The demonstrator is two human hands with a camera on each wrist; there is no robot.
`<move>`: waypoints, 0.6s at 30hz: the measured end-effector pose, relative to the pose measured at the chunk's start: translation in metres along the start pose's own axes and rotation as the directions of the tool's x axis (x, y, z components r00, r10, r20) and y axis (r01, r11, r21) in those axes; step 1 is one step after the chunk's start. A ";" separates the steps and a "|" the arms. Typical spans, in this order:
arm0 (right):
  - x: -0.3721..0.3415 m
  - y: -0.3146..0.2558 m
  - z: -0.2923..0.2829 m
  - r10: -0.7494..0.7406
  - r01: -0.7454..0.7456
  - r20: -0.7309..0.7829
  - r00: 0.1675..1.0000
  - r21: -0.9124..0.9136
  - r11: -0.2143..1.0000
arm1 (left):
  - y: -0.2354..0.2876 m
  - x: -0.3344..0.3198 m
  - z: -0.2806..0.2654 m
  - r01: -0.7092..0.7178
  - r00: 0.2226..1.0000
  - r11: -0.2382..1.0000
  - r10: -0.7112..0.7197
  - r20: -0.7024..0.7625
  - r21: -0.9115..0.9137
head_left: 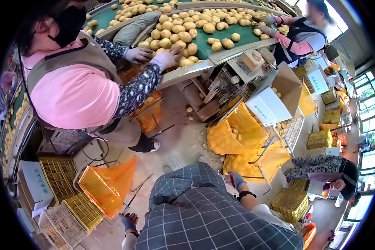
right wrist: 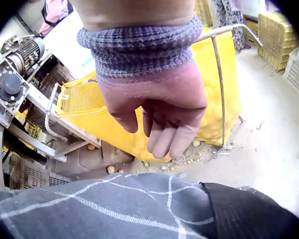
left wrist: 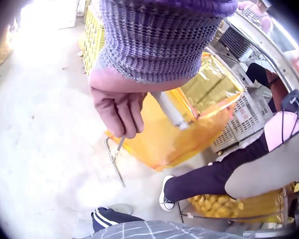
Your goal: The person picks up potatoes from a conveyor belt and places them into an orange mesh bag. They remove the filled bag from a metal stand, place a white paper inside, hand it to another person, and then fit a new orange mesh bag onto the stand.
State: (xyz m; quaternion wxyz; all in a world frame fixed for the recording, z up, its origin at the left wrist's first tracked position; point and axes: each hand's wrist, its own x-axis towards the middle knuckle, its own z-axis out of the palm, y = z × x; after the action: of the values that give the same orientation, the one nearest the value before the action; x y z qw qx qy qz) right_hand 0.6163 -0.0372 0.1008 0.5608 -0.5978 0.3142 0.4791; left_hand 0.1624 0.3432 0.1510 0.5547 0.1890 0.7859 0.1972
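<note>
My left hand (head_left: 129, 221), in a knitted-cuff glove, hangs low at my side with its fingers loosely bent and nothing in them. In the left wrist view it overlaps an orange mesh bag (left wrist: 164, 142) stretched on a metal stand. My right hand (head_left: 236, 179), gloved alike, hangs on the other side, also holding nothing. Its fingers (right wrist: 177, 139) droop in front of yellow mesh bags (right wrist: 217, 94) in the right wrist view. Those bags hold potatoes (head_left: 239, 166).
Ahead, a green conveyor (head_left: 203, 48) carries many potatoes. A person in pink sleeves (head_left: 75, 98) works there at left, another person (head_left: 306, 39) at far right. A white carton (head_left: 262, 109) stands above the bags. Yellow crates (head_left: 289, 204) stand right, more crates (head_left: 58, 179) left.
</note>
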 end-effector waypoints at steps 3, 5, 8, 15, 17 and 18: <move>0.000 -0.025 -0.018 -0.028 0.028 -0.040 0.999 0.006 1.000 | -0.042 0.036 0.015 0.153 0.963 0.987 -0.159 0.220 0.045; 0.005 -0.040 -0.027 -0.056 0.057 -0.104 0.993 0.010 0.998 | -0.043 0.006 0.031 0.108 0.937 0.981 -0.155 0.311 0.164; 0.036 -0.042 -0.064 -0.064 0.058 0.119 0.991 0.055 0.997 | -0.030 -0.047 0.100 -0.114 0.900 0.913 -0.071 0.430 0.391; 0.021 -0.070 -0.084 0.021 -0.023 -0.046 0.999 -0.038 0.999 | -0.020 -0.081 0.192 -0.187 0.891 0.910 -0.001 0.453 0.370; 0.023 -0.069 -0.098 0.055 -0.056 -0.077 0.996 -0.014 0.998 | -0.010 -0.094 0.212 -0.247 0.871 0.898 0.041 0.489 0.365; 0.023 -0.071 -0.098 0.056 -0.057 -0.095 0.994 -0.006 0.998 | -0.003 -0.098 0.222 -0.266 0.857 0.897 0.054 0.512 0.352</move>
State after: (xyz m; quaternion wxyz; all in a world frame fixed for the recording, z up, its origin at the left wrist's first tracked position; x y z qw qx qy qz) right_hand 0.7103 -0.1168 0.0970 0.5288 -0.6132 0.3551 0.4671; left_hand 0.4034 0.3119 0.1593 0.6642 0.4111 0.6241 0.0197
